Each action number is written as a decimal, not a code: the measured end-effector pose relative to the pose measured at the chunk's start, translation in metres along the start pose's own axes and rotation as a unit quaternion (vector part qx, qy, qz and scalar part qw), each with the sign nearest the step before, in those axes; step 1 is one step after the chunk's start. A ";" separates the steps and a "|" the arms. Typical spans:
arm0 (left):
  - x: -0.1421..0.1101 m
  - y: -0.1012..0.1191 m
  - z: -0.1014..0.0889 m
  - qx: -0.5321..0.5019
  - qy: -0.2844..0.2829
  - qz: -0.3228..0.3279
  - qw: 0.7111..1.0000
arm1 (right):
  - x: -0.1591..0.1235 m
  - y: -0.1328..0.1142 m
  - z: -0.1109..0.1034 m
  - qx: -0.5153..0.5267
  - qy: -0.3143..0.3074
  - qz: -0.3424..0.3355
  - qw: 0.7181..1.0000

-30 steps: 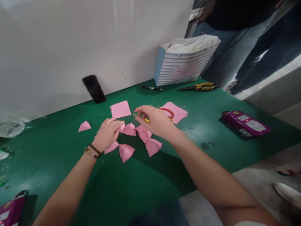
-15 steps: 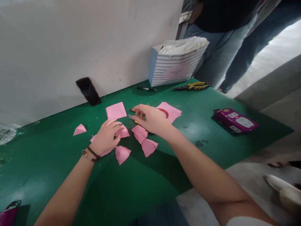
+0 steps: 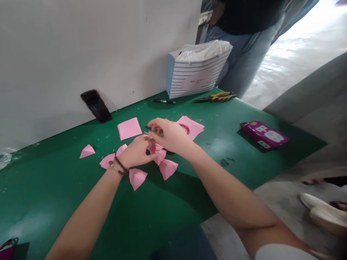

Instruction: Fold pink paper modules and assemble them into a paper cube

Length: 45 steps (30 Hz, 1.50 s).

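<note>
Several folded pink paper pieces (image 3: 168,168) lie on the green table (image 3: 151,206). My left hand (image 3: 135,154), with bead bracelets at the wrist, has its fingers curled onto one folded pink piece (image 3: 159,154) in the middle of the cluster. My right hand (image 3: 169,135) is just above it, fingers pinched on a small grey and yellow tool (image 3: 146,133) whose tip sticks out to the left. The two hands touch over that piece. A flat pink square sheet (image 3: 129,128) lies just beyond them.
A pink sheet stack (image 3: 196,126) carries a red ring (image 3: 185,126). A black phone (image 3: 95,105) leans on the white wall. A striped gift bag (image 3: 195,77), black marker (image 3: 164,101), yellow pliers (image 3: 218,96) and purple box (image 3: 264,134) sit around. A person in jeans (image 3: 244,54) stands behind.
My left hand slid right onto the middle folded piece and now meets my right hand. The right hand lowered slightly with its tool. The camera view shifted to the right.
</note>
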<state>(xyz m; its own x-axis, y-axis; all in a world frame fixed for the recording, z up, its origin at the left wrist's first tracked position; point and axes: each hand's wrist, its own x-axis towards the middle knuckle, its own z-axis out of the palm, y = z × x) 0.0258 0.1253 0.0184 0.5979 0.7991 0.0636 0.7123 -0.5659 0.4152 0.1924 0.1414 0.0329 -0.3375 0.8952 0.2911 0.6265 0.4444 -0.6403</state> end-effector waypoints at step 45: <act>-0.135 0.004 0.006 0.041 0.149 -0.156 0.976 | -0.088 0.019 0.000 0.099 -0.085 -0.038 0.991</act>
<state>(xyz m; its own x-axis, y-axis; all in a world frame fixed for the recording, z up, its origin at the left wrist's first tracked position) -0.0499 0.0135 0.0065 0.2225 0.9517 0.2115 0.8769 -0.2901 0.3833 0.2340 0.0714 -0.0046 -0.5024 0.8336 0.2294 0.4510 0.4791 -0.7530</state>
